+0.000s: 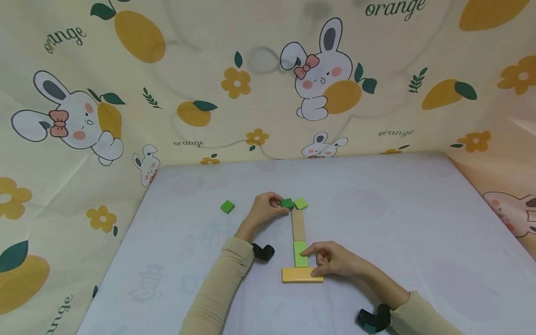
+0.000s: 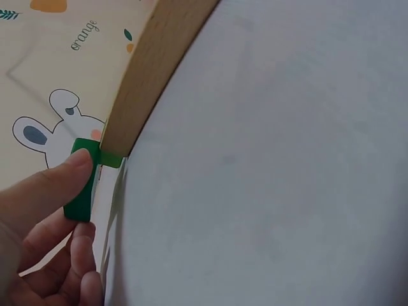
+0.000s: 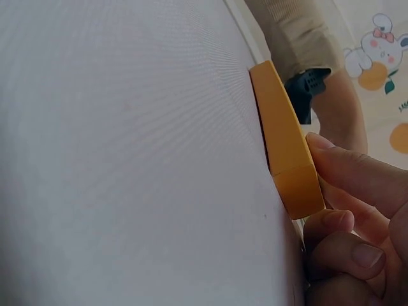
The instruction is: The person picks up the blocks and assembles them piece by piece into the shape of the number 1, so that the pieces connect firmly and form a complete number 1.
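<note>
My left hand (image 1: pixel 265 205) pinches a dark green block (image 1: pixel 287 204) between thumb and fingers, at the far end of a row of blocks. Right beside that block lies a lime green block (image 1: pixel 300 203). Toward me, the row runs on as a tan wooden block (image 1: pixel 298 225), then a light green block (image 1: pixel 300 253), with a long yellow block (image 1: pixel 297 275) set crosswise at the near end. The index finger of my right hand (image 1: pixel 339 260) reaches onto the light green block, its thumb touches the yellow block's right end, and the other fingers are bent.
A loose green block (image 1: pixel 227 206) lies to the left of my left hand. A printed cloth (image 1: pixel 264 107) hangs behind the white tabletop (image 1: pixel 398 223) and at its sides. Black wrist cameras sit at my left wrist (image 1: pixel 264 252) and right wrist (image 1: pixel 374 318).
</note>
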Demonstrator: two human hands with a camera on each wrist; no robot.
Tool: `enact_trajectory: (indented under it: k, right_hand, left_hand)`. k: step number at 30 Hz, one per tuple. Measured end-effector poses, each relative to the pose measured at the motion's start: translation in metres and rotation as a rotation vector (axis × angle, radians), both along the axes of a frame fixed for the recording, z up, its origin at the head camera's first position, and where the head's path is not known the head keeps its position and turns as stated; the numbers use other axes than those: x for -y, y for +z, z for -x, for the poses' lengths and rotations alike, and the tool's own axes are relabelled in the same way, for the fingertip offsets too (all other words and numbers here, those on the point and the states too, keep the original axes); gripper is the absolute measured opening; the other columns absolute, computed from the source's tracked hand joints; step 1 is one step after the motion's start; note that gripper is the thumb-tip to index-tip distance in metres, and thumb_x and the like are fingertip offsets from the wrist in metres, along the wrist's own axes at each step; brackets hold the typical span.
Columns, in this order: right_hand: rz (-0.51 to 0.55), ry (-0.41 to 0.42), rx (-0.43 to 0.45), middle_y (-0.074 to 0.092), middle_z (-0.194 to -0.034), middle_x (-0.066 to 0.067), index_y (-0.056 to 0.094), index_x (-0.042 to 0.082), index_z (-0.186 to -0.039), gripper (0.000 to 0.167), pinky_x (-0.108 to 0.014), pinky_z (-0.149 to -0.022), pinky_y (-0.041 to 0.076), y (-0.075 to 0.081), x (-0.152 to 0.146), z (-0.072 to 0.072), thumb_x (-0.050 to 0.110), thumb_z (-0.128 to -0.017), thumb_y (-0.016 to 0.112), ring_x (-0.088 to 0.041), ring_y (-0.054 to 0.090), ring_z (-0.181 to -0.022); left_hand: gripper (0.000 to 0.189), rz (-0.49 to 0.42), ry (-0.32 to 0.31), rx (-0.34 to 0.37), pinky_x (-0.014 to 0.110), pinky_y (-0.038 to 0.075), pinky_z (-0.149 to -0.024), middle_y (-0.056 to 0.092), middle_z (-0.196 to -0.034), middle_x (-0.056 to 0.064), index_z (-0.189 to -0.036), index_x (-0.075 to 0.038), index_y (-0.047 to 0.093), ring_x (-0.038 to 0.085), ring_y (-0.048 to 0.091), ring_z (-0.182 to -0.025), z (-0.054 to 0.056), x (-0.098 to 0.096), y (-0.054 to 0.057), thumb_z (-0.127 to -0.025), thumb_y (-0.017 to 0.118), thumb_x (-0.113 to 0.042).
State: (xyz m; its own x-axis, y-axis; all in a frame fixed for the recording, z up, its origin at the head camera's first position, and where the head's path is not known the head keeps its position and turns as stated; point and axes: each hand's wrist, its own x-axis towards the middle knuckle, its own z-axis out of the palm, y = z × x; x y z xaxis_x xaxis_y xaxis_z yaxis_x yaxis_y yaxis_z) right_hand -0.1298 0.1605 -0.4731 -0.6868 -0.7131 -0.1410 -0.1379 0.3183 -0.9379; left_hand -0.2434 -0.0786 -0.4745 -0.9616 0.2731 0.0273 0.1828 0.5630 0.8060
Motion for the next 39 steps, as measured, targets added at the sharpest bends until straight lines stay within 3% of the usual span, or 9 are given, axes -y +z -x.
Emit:
enact_trajectory:
  k: [30, 36, 39]
  right_hand:
    - [0.004, -0.005, 0.010, 0.040, -0.062, 0.009, 0.060, -0.008, -0.120, 0.047, -0.016, -0.056, 0.034, 0.0038, 0.0005, -0.0005, 0.010, -0.079, 0.076, 0.004, 0.037, -0.057]
    - [0.018, -0.004, 0.013, 0.039, -0.059, -0.004, 0.059, -0.010, -0.120, 0.047, -0.016, -0.055, 0.033, 0.0050, 0.0002, -0.0008, 0.007, -0.079, 0.075, 0.003, 0.037, -0.057]
    - [0.021, -0.002, 0.011, 0.039, -0.059, -0.003, 0.059, -0.010, -0.119, 0.048, -0.016, -0.055, 0.033, 0.0044, 0.0000, -0.0008, 0.008, -0.079, 0.076, 0.003, 0.037, -0.057]
  left_hand:
    - [0.036, 0.035, -0.023, 0.047, 0.014, 0.040, -0.065, 0.071, -0.097, 0.015, -0.103, 0.000, 0.070, 0.007, 0.052, -0.073, 0.0019, -0.0037, -0.0001, -0.075, 0.082, -0.019]
    - [0.029, 0.031, -0.030, 0.036, 0.014, 0.041, -0.064, 0.072, -0.094, 0.015, -0.100, 0.000, 0.071, 0.007, 0.053, -0.070, 0.0020, -0.0040, 0.0004, -0.080, 0.078, -0.020]
    - [0.026, 0.038, -0.034, 0.023, 0.014, 0.041, -0.064, 0.072, -0.092, 0.016, -0.100, 0.001, 0.071, 0.008, 0.055, -0.071, 0.0025, -0.0043, 0.0000, -0.083, 0.075, -0.019]
